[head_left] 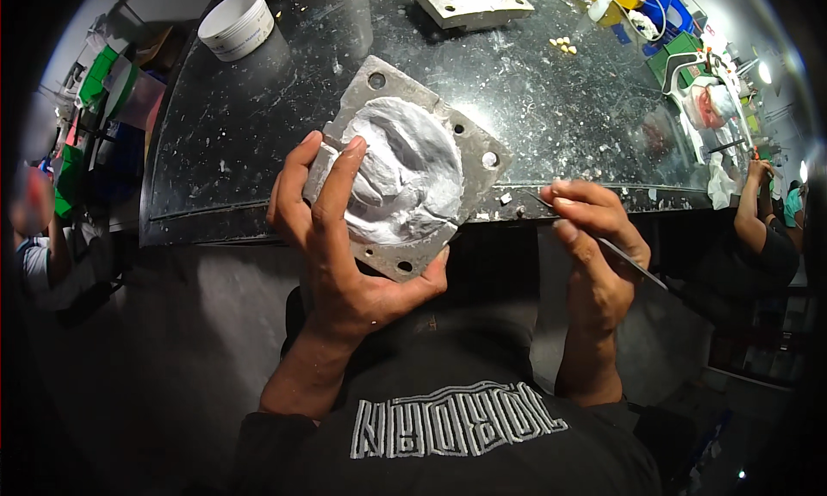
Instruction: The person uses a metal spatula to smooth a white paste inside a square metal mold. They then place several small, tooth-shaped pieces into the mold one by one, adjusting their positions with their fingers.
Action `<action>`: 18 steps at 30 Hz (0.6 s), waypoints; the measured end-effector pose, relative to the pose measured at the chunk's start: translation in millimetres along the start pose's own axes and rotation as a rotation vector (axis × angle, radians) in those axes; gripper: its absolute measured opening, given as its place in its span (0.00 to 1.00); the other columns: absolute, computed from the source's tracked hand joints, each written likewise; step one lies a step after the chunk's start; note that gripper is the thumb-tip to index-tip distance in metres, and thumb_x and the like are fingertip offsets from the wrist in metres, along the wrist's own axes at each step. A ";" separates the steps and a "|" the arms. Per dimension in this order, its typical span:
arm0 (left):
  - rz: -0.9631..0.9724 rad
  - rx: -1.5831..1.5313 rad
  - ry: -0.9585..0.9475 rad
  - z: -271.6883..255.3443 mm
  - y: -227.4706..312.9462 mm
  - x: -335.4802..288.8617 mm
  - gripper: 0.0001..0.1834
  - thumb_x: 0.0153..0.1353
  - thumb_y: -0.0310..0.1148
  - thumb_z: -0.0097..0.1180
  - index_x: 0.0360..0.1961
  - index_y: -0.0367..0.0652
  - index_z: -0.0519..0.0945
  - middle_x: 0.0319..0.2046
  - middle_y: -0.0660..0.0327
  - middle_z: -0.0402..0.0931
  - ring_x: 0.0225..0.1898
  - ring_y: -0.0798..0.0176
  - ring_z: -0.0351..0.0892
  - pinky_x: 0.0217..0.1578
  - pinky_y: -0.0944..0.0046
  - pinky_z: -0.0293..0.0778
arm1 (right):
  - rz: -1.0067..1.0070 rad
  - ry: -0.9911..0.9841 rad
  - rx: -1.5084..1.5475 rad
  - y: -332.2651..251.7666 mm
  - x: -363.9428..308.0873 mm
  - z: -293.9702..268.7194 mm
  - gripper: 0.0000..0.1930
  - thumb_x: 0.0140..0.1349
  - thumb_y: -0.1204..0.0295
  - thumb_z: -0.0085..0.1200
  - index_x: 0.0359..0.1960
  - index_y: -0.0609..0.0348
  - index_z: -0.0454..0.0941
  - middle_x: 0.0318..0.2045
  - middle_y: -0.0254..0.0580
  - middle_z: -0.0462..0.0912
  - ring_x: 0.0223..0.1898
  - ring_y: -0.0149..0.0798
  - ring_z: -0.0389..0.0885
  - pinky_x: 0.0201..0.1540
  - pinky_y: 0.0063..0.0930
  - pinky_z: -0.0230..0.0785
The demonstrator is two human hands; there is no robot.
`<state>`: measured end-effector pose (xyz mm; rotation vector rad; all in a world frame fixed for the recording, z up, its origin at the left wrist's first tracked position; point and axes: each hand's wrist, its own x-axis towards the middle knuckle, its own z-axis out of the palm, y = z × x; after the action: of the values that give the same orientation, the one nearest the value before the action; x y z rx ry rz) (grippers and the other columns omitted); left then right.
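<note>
My left hand (336, 259) grips a grey metal mould plate (482, 151) with holes near its corners. Its fingers reach over the far-left side, and the thumb presses on the near edge. White plaster (441, 156) fills the round middle of the plate, with an uneven surface of ridges and hollows. The plate is held tilted at the table's near edge. To its right, my right hand (599, 246) pinches a thin metal carving tool (636, 268). The tool's fine tip points left toward the plate, apart from the plaster.
On the scratched black table (301, 91) stand a white tub (237, 27) and, farther back, another plaster-filled metal mould (469, 12). Small yellowish pieces (564, 45) and a white squeeze bottle (602, 5) lie at the far right. Other people sit at both sides.
</note>
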<state>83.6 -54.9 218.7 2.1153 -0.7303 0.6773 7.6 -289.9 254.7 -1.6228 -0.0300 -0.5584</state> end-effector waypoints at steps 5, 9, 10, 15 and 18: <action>0.004 0.021 -0.020 -2.9 0.7 0.7 0.60 0.38 0.39 0.76 0.75 0.36 0.62 0.72 0.41 0.54 0.74 0.41 0.54 0.71 0.43 0.63 | -0.045 0.044 0.188 13.1 -0.1 2.0 0.19 0.82 0.68 0.43 0.47 0.72 0.84 0.40 0.52 0.85 0.48 0.46 0.86 0.60 0.42 0.76; -0.046 0.023 -0.025 -3.1 0.8 -0.5 0.61 0.38 0.40 0.76 0.76 0.36 0.61 0.72 0.41 0.54 0.75 0.40 0.53 0.72 0.42 0.61 | -0.011 -0.010 0.131 12.5 1.9 7.1 0.22 0.82 0.67 0.37 0.61 0.72 0.78 0.31 0.43 0.79 0.32 0.36 0.80 0.47 0.34 0.78; -0.043 0.056 -0.038 -5.7 3.2 -0.1 0.62 0.39 0.42 0.78 0.76 0.34 0.60 0.71 0.40 0.56 0.75 0.40 0.54 0.72 0.43 0.59 | 0.002 -0.085 0.045 6.2 -0.2 8.6 0.24 0.82 0.65 0.37 0.62 0.74 0.76 0.30 0.42 0.79 0.30 0.33 0.78 0.43 0.32 0.77; 0.005 0.038 0.038 -3.9 1.0 -0.3 0.68 0.37 0.46 0.84 0.77 0.37 0.58 0.70 0.40 0.59 0.71 0.40 0.59 0.71 0.41 0.55 | -0.308 -0.608 -0.714 5.7 15.5 22.1 0.37 0.62 0.63 0.58 0.75 0.57 0.72 0.24 0.36 0.73 0.22 0.39 0.71 0.30 0.33 0.65; 0.032 0.042 0.023 -4.6 1.9 4.7 0.69 0.37 0.46 0.84 0.78 0.34 0.56 0.71 0.39 0.59 0.71 0.40 0.59 0.71 0.40 0.54 | -0.321 -0.766 -0.018 26.2 -1.8 -2.7 0.26 0.73 0.54 0.51 0.53 0.67 0.88 0.21 0.40 0.76 0.20 0.40 0.72 0.27 0.34 0.65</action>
<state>84.6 -53.5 225.4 2.1339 -0.7445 0.7389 14.0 -295.7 229.8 -1.7758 -0.8634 -0.1446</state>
